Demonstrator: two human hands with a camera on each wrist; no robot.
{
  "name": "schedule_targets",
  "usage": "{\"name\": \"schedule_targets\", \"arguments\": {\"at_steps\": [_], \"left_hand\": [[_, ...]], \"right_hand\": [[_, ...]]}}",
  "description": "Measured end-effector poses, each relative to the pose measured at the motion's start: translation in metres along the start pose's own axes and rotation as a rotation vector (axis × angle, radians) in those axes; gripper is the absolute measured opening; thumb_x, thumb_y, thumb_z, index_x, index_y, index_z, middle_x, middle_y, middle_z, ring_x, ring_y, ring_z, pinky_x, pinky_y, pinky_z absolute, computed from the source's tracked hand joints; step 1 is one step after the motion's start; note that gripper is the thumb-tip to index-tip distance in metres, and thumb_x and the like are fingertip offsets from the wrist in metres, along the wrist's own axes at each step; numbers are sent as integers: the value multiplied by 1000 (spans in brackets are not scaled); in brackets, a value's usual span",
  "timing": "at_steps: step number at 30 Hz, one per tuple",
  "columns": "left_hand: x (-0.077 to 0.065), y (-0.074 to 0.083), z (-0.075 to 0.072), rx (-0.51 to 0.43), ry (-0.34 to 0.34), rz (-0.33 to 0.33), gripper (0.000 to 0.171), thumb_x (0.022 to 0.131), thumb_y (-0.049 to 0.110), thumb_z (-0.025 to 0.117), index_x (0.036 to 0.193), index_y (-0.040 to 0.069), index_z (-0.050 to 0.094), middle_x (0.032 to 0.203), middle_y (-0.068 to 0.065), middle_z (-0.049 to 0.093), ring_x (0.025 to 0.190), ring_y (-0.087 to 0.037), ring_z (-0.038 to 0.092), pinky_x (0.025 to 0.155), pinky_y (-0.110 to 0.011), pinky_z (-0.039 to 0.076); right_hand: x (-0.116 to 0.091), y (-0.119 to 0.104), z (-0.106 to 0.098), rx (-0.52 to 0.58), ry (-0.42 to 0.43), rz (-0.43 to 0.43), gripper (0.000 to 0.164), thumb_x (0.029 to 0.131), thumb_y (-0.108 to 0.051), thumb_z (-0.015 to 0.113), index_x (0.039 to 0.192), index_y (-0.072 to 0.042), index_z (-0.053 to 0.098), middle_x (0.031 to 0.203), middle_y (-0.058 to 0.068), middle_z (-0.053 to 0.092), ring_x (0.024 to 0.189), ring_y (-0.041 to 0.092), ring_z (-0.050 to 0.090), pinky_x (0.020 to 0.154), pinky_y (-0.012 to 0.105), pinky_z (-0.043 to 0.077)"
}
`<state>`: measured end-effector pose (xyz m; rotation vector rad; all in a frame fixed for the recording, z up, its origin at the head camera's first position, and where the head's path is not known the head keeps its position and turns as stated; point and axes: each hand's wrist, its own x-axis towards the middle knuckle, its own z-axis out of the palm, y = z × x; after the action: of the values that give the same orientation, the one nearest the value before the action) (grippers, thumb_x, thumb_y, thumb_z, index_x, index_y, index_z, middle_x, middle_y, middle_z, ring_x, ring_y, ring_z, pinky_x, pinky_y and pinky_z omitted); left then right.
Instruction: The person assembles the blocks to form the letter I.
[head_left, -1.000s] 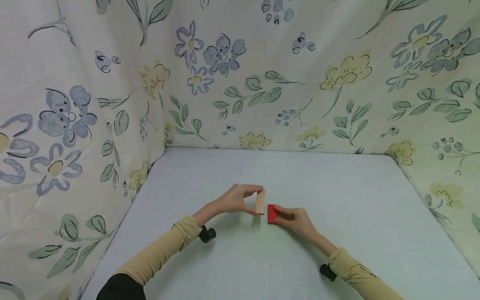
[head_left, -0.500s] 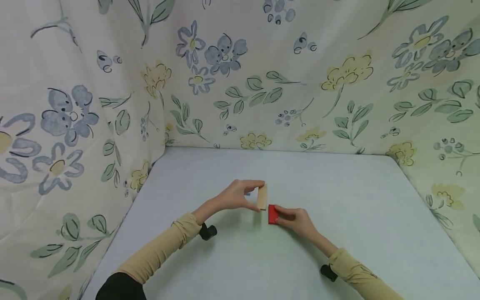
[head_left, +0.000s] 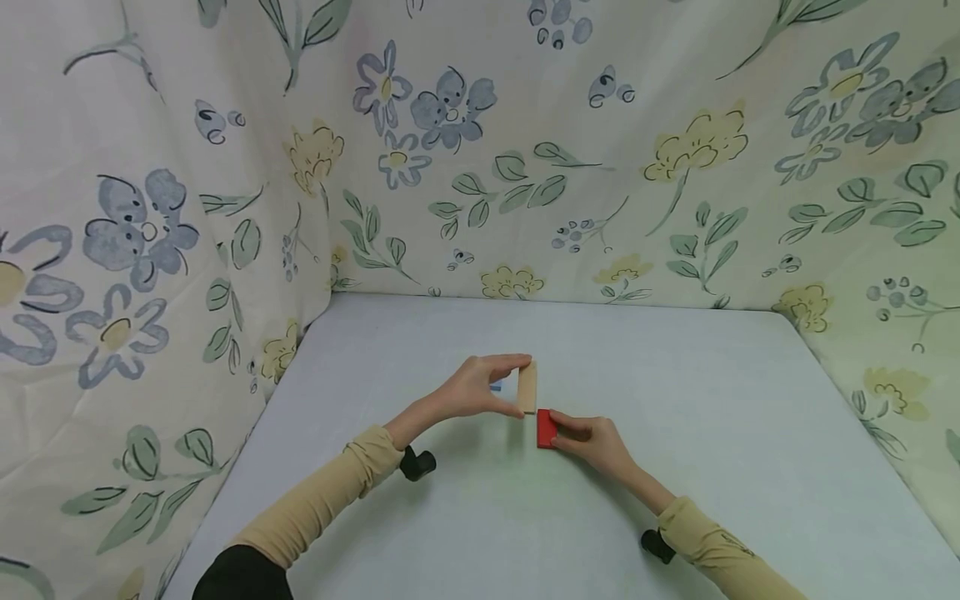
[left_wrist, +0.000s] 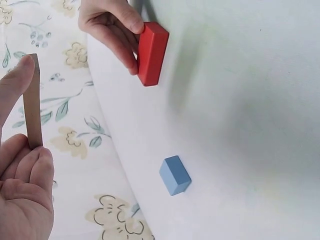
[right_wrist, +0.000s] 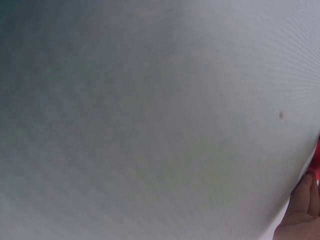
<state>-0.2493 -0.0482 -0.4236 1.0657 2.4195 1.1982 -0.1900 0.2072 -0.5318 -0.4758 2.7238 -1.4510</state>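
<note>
My left hand [head_left: 472, 387] pinches a flat, pale wooden block [head_left: 527, 387] by its two ends, thumb at one end and fingers at the other. In the left wrist view the wooden block appears edge-on, well apart from the table surface. My right hand [head_left: 597, 442] grips a red rectangular block [head_left: 545, 428] from its right side, just nearer to me than the wooden block. A small blue block [left_wrist: 175, 175] lies on the table beyond the left hand, mostly hidden by that hand in the head view. Only a sliver of red shows at the right wrist view's edge.
The white table [head_left: 675, 375] is backed and flanked by a floral curtain [head_left: 525, 167]. A black wrist device [head_left: 417, 464] sits under the left wrist and another black device [head_left: 657, 546] under the right.
My left hand has moved the wooden block a little to the right and away from me, past the red block's far end. The blue block has come partly into sight. The right hand stays still.
</note>
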Motion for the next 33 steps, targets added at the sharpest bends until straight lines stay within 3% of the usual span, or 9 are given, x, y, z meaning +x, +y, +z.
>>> {"name": "schedule_targets", "arguments": {"at_steps": [9,19,26,33], "left_hand": [[3,-1,4,-36,5,-2,82,72,20,83,142,10,43,147,-1,44,134,-12,44,106,-26,41],[7,2,7,-62,9,20,80,72,15,83,142,6,44,147,-7,44,134,-15,44,107,-28,41],[13,-7,14,-53,7,23,80,72,16,83,141,6,44,147,-6,44,134,-15,45,107,-27,41],[17,-6,18,-52,17,23,79,73,14,82,141,5,44,148,-7,43,134,-17,44,107,-25,41]], "right_hand": [[0,-1,-1,9,-11,10,47,81,-22,75,125,-11,63,123,6,64,117,24,60,93,19,47],[0,0,-1,7,-9,-18,46,82,-19,74,125,-10,63,123,6,64,115,25,61,90,17,49],[0,0,0,19,-7,-32,46,82,-19,74,125,-10,63,124,6,64,114,25,61,87,17,50],[0,0,0,27,-8,-43,45,82,-20,74,124,-10,63,123,6,65,114,24,61,90,16,48]]}}
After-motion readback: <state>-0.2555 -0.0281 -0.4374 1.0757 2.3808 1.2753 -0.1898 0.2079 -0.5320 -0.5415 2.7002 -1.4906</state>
